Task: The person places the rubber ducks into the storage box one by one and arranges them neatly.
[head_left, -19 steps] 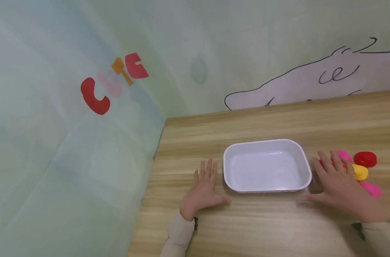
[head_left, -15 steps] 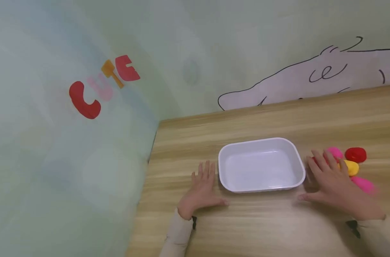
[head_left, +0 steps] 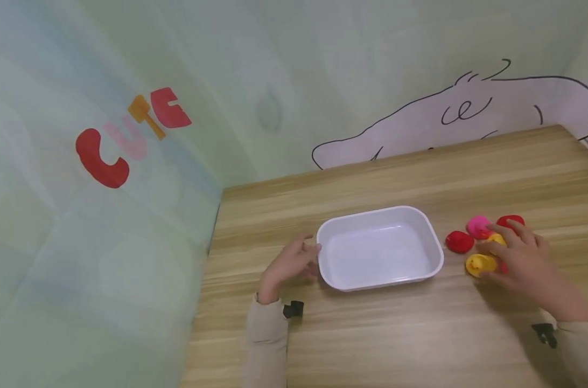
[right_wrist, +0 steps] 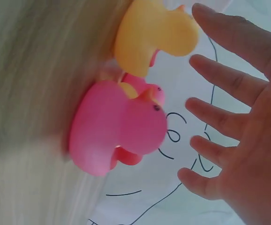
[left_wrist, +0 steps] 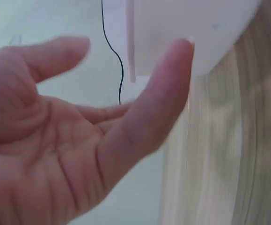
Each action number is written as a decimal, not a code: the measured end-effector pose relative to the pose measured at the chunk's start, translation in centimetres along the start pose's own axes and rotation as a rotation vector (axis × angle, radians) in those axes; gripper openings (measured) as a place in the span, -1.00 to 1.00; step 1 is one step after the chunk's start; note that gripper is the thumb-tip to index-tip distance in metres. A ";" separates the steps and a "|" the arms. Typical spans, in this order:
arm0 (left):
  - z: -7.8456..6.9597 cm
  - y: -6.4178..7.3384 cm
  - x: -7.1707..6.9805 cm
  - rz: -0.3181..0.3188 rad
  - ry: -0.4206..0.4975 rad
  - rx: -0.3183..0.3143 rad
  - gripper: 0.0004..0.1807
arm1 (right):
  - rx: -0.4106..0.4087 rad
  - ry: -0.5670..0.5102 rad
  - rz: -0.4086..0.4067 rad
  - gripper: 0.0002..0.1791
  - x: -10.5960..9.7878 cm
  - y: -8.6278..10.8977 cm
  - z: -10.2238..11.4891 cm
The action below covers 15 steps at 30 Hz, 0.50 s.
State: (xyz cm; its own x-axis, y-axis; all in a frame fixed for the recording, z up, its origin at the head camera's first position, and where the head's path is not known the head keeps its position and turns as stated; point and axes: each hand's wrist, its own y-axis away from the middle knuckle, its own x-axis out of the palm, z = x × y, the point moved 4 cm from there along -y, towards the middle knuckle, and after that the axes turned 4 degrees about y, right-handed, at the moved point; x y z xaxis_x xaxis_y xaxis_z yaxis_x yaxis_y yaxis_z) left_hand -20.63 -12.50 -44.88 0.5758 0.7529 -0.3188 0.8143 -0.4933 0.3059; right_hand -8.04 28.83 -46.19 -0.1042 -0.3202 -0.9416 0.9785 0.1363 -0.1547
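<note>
A white rectangular tray point(head_left: 378, 256) stands on the wooden table. My left hand point(head_left: 289, 264) is at its left rim, with thumb and fingers bent loosely apart; in the left wrist view a fingertip overlaps the tray wall point(left_wrist: 201, 28). To the right, my right hand point(head_left: 529, 269) hovers over a cluster of rubber ducks, fingers spread and holding nothing. A yellow duck point(head_left: 478, 265), a red duck point(head_left: 459, 242) and a pink duck point(head_left: 477, 227) show beside its fingers. In the right wrist view another pink duck point(right_wrist: 112, 126) sits before the fingertips.
Another red duck point(head_left: 512, 221) lies behind the right hand, and a second yellow duck point(head_left: 496, 240) is partly covered by its fingers. A wall drape with red and orange letters point(head_left: 102, 159) borders the table point(head_left: 255, 215) on the left, and a dog drawing point(head_left: 468, 113) is behind it.
The head view has turned right. My left hand has bent its fingers and come to the tray's left rim. My right hand has drawn away from the tray, uncovering the red and yellow ducks.
</note>
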 end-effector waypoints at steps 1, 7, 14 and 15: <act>-0.1 -0.1 0.2 -0.005 0.027 -0.015 -0.36 | 0.002 -0.004 0.011 -0.36 0.1 0.0 -0.1; -0.6 -1.2 1.5 0.023 0.079 -0.037 -0.53 | 0.013 0.047 0.080 -0.37 0.7 0.1 -0.6; -1.2 -1.3 1.7 0.088 0.039 -0.041 -0.38 | -0.029 0.107 0.129 -0.39 0.7 -0.7 -0.3; -1.2 -1.4 1.7 0.094 0.033 -0.045 -0.36 | -0.033 0.109 0.131 -0.39 0.6 -0.8 -0.2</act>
State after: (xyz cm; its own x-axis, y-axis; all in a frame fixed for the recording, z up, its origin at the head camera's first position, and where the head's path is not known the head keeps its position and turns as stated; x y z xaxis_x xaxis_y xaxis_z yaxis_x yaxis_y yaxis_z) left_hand -20.86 -10.04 -44.73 0.6459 0.7188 -0.2572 0.7526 -0.5428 0.3729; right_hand -8.96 28.74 -46.69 0.0031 -0.1944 -0.9809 0.9788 0.2013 -0.0368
